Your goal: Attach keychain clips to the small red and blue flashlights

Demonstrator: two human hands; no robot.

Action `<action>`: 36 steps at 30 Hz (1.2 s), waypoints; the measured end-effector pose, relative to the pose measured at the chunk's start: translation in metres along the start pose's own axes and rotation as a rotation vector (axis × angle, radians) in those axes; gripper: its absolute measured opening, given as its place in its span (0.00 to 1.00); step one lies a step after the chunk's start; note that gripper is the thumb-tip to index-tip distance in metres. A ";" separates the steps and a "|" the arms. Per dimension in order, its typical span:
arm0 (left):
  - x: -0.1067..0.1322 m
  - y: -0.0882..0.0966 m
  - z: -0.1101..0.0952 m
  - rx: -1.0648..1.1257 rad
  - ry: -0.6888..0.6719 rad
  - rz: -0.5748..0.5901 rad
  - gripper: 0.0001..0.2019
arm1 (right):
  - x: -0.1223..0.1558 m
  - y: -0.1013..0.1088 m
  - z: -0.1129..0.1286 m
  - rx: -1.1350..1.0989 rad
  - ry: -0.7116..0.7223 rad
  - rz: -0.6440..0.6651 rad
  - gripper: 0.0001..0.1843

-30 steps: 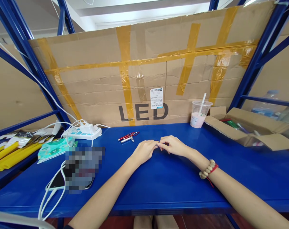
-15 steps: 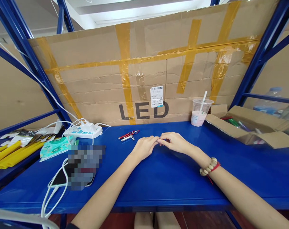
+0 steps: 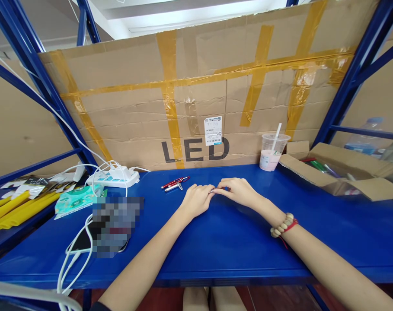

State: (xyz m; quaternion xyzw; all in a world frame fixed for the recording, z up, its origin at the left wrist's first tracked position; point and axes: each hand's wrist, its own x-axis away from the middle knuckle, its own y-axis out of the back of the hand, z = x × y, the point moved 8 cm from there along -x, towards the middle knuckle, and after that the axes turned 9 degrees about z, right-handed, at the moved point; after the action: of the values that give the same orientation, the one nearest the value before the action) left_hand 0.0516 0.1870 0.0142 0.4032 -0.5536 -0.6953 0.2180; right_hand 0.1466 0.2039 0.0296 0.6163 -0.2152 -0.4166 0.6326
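Note:
Over the middle of the blue tabletop (image 3: pixel 248 250), my left hand (image 3: pixel 196 201) and my right hand (image 3: pixel 238 192) meet at the fingertips. Both have their fingers closed in a pinch around something small at the meeting point; a tiny dark or shiny bit shows there, but its kind is hidden. A beaded bracelet (image 3: pixel 282 225) with a red cord circles my right wrist. Just beyond my left hand lie a red pen (image 3: pixel 175 183) and a silver pen-like piece (image 3: pixel 173 187), neither touched by a hand.
A plastic cup (image 3: pixel 272 157) with a pink drink and straw stands at the back right, beside an open cardboard box (image 3: pixel 339 166) holding pens. Left are a white power strip (image 3: pixel 113 176), a green packet (image 3: pixel 78 198), cables and a phone (image 3: pixel 82 242). Cardboard (image 3: pixel 134 125) walls the back.
Both hands stay together at nearly the same spot, with only a slight shift of the fingers to the left. The other things have not moved.

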 end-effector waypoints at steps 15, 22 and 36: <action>0.001 0.005 0.009 0.008 0.167 -0.078 0.14 | -0.001 -0.015 -0.021 0.128 -0.150 0.128 0.11; 0.001 0.006 0.012 0.032 0.198 -0.079 0.13 | -0.002 -0.018 -0.020 0.127 -0.157 0.160 0.10; 0.001 0.007 0.013 0.048 0.279 -0.026 0.15 | -0.001 -0.020 -0.017 0.074 -0.144 0.157 0.08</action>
State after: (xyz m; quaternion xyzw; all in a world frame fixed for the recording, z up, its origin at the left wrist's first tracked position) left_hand 0.0393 0.1915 0.0215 0.5084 -0.5289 -0.6218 0.2742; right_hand 0.1539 0.2171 0.0085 0.5890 -0.3230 -0.4010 0.6229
